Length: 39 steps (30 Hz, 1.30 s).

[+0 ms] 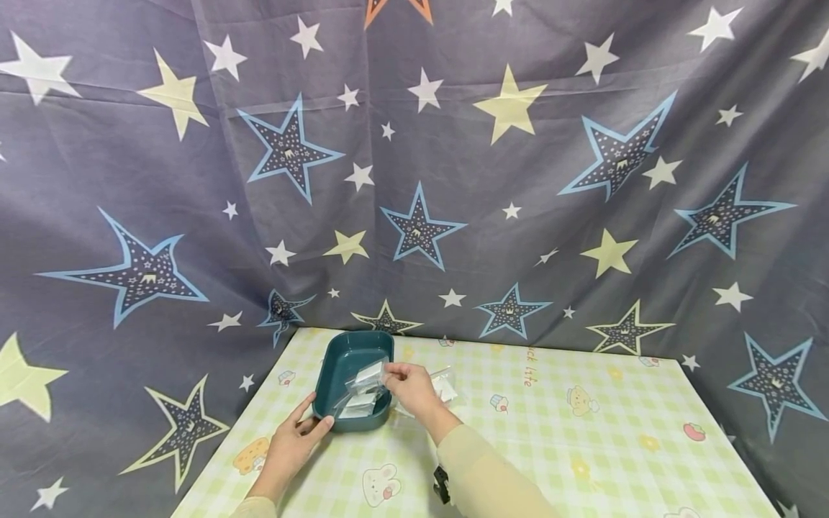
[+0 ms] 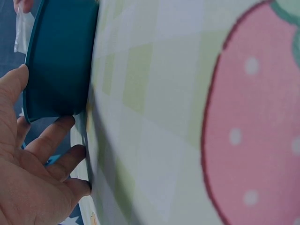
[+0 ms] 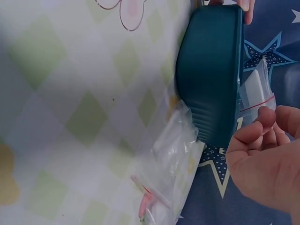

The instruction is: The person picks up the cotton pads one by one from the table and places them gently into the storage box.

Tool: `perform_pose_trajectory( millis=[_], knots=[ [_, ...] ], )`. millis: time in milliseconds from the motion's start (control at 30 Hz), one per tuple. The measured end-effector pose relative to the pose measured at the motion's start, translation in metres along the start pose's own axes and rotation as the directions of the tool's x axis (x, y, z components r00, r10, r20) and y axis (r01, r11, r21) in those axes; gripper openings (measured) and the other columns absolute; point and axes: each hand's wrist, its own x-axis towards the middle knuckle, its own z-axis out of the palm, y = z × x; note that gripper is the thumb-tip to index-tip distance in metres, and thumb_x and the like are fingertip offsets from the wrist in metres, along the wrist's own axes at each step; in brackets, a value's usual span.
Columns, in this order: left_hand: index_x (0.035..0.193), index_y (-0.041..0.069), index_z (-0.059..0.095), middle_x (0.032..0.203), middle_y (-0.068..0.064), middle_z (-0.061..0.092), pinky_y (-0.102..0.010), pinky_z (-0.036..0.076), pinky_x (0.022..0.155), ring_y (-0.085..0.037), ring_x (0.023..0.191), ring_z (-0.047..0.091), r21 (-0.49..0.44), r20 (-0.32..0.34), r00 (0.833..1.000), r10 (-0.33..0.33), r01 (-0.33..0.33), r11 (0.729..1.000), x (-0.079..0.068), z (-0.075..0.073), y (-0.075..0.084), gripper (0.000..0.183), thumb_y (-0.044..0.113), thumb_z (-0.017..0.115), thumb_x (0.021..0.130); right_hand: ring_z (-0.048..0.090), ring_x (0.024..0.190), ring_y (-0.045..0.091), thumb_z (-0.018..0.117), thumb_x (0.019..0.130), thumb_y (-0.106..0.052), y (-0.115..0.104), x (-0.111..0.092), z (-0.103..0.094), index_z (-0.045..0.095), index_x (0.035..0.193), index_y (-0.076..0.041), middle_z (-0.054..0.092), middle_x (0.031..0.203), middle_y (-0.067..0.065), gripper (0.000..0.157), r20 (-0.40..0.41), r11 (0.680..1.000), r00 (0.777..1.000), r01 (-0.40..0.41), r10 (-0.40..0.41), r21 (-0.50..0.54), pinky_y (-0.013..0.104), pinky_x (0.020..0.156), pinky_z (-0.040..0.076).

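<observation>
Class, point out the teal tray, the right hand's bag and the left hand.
Teal tray (image 1: 346, 362): head view, bare inner floor.
Held bag (image 3: 256, 89): right wrist view, middle of its body.
Left hand (image 1: 293, 440): head view, back of hand.

Person's bare left hand (image 1: 294, 442), low left in head view: wrist bare above a pale yellow-green fabric cuff (image 1: 255, 508), thumb (image 2: 14, 82) parted from the fingers, fingers spread and slightly bent, palm side showing in left wrist view. Bare right hand (image 1: 414, 392): back up in head view, fingertips pinched together, other fingers curled; forearm in matching long sleeve (image 1: 492, 475), angled in from lower right.
</observation>
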Motion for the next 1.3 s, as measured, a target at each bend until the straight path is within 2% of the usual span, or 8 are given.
perform_pose_trajectory(
  millis=[400,800,1067,1300],
  knots=[
    [0.171,0.026,0.032,0.148,-0.024,0.063,-0.06,0.051,0.114,-0.043,0.143,0.058,0.014,-0.003,1.0,0.009,-0.009,1.0,-0.003,0.0,0.002,0.085,0.048,0.074,0.1,0.073,0.108,0.017,0.07,0.102,-0.012,0.002,0.001,0.007,0.074,0.134,-0.001,0.079,0.119,0.012,0.034,-0.029,1.0,0.999,-0.017,0.017,-0.017,0.033,0.095,0.062],
    [0.171,0.025,0.032,0.148,-0.026,0.062,-0.056,0.056,0.109,-0.043,0.142,0.059,-0.006,0.004,1.0,0.0,0.0,1.0,-0.003,-0.001,0.004,0.086,0.05,0.075,0.1,0.068,0.097,0.01,0.071,0.101,-0.008,-0.004,0.003,0.018,0.077,0.128,0.0,0.08,0.109,0.01,0.029,-0.041,0.999,0.999,0.017,-0.019,-0.044,0.026,0.087,0.06],
    [0.17,0.026,0.033,0.147,-0.025,0.063,-0.056,0.056,0.109,-0.044,0.142,0.059,0.0,-0.005,1.0,-0.001,0.001,1.0,-0.001,0.001,0.001,0.086,0.051,0.075,0.099,0.067,0.101,0.011,0.07,0.103,-0.009,-0.007,0.003,0.024,0.077,0.129,-0.005,0.079,0.112,0.007,0.028,-0.009,0.998,1.0,0.009,-0.01,-0.06,0.031,0.09,0.06],
    [0.17,0.028,0.034,0.148,-0.025,0.063,-0.055,0.057,0.108,-0.044,0.141,0.059,-0.02,-0.004,1.0,-0.012,0.012,1.0,-0.001,0.001,0.002,0.085,0.049,0.076,0.099,0.067,0.099,0.009,0.067,0.104,-0.009,-0.01,0.003,0.028,0.077,0.13,-0.006,0.079,0.112,0.004,0.028,0.013,0.993,1.0,0.028,-0.027,-0.113,0.027,0.086,0.059]
  ],
)
